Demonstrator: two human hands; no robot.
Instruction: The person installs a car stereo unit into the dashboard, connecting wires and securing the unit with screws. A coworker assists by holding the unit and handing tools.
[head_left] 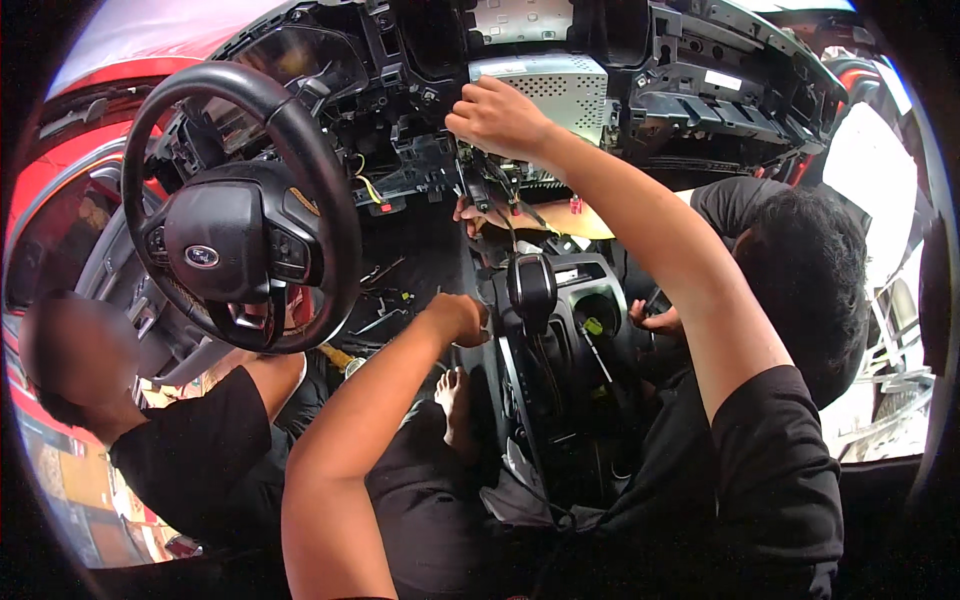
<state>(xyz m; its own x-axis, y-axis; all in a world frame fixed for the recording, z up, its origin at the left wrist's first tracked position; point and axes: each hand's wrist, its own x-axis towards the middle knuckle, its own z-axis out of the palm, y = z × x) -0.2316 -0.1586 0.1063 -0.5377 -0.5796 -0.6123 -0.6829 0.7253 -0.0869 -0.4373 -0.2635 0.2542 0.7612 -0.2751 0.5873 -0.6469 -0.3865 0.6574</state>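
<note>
My right hand (492, 118) is raised, fingers curled, at the left edge of a perforated silver metal unit (585, 100) in the opened dashboard; what it holds, if anything, is hidden. Below it hang connectors and wires (485, 195). My left hand (455, 318) is lower, curled beside the left edge of the centre console (600, 285), just left of the black gear selector (532, 295); I cannot make out what its fingers grip.
A steering wheel (315, 180) is at left, above scattered tools (385, 320). A co-worker (190, 460) sits low at left. Another person (795, 280) leans in from the right, an arm reaching under the dashboard and a hand (650, 318) beside the console. Black trim (730, 120) spans the upper right.
</note>
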